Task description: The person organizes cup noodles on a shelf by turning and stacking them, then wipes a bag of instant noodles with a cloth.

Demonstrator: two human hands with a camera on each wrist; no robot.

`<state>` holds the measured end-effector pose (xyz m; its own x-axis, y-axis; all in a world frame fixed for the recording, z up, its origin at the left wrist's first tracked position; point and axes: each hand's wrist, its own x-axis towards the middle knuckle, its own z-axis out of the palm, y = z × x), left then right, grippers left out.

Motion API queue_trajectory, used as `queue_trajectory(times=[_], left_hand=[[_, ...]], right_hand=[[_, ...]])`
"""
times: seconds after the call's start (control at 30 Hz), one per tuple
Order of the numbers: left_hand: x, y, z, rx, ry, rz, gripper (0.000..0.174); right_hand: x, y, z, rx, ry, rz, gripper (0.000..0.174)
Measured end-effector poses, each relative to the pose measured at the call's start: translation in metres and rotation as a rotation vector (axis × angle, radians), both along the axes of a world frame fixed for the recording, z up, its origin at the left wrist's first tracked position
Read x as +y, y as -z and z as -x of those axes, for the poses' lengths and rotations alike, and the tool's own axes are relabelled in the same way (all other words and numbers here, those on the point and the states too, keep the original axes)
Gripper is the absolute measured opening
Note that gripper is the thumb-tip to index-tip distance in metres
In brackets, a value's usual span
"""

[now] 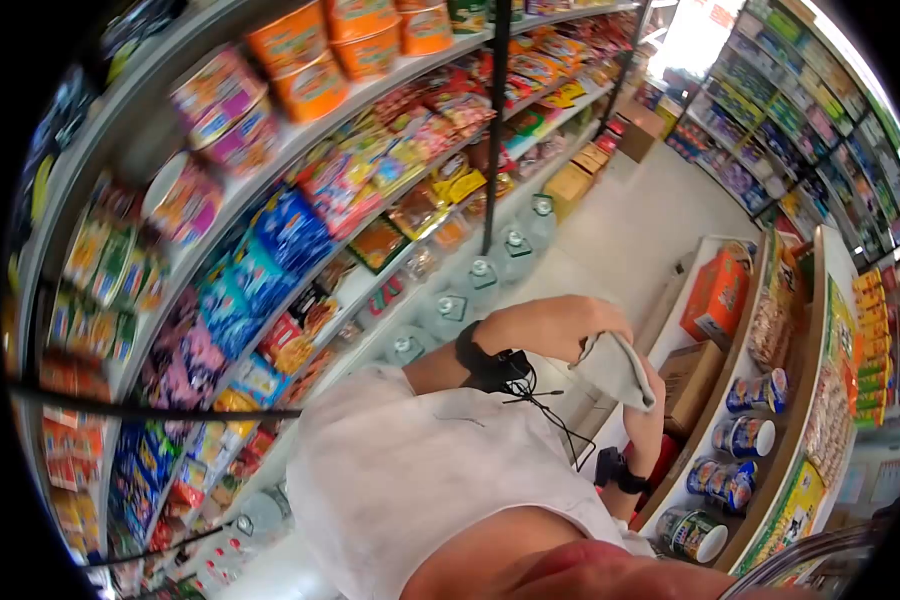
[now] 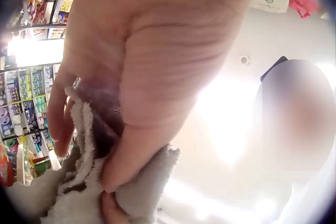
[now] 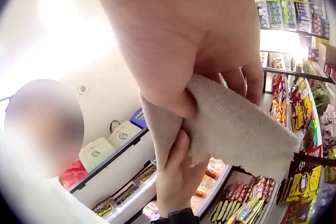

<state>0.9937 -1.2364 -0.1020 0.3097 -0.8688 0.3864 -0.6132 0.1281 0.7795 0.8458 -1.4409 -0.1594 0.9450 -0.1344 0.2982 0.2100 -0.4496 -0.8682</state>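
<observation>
A light grey cloth [image 1: 615, 370] with a towel-like weave is held between both hands in front of the white shirt. My left hand [image 1: 595, 318] grips one side; in the left wrist view its thumb [image 2: 136, 153] presses down on the bunched cloth [image 2: 68, 203]. From the other side, my right hand [image 1: 647, 412] holds the folded cloth [image 3: 236, 124], thumb on top and fingers behind, partly hidden by it. Below it in the right wrist view, the left hand [image 3: 176, 182] pinches the cloth's near edge. Black bands circle both wrists.
Curved shelves [image 1: 340, 240] of packaged snacks run along the left, with large clear bottles [image 1: 450, 310] on the floor below. Close on the right stands a rack with tubs [image 1: 745, 437], a brown carton [image 1: 692, 385] and an orange box [image 1: 715, 295]. Pale floor [image 1: 610, 210] lies ahead.
</observation>
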Motion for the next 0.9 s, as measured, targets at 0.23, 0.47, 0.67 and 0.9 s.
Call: queue_trajectory(times=[0.23, 0.47, 0.67, 0.9], left_hand=[[-0.020, -0.003, -0.154, 0.077, -0.179, 0.078, 0.026], [-0.036, 0.026, -0.265, 0.262, -0.429, 0.094, 0.016], [-0.056, 0.047, -0.355, 0.317, -0.753, 0.158, 0.014], [-0.072, 0.092, -0.448, 0.704, -1.216, 0.844, 0.022]], right_hand=[[-0.053, -0.015, -0.110, -0.023, 0.274, -0.151, 0.044], [-0.162, 0.042, -0.167, 0.105, 0.540, -0.211, 0.044], [-0.250, 0.050, -0.270, 0.037, 0.488, -0.774, 0.055], [-0.404, 0.055, -0.373, 0.006, 0.500, -1.321, 0.048]])
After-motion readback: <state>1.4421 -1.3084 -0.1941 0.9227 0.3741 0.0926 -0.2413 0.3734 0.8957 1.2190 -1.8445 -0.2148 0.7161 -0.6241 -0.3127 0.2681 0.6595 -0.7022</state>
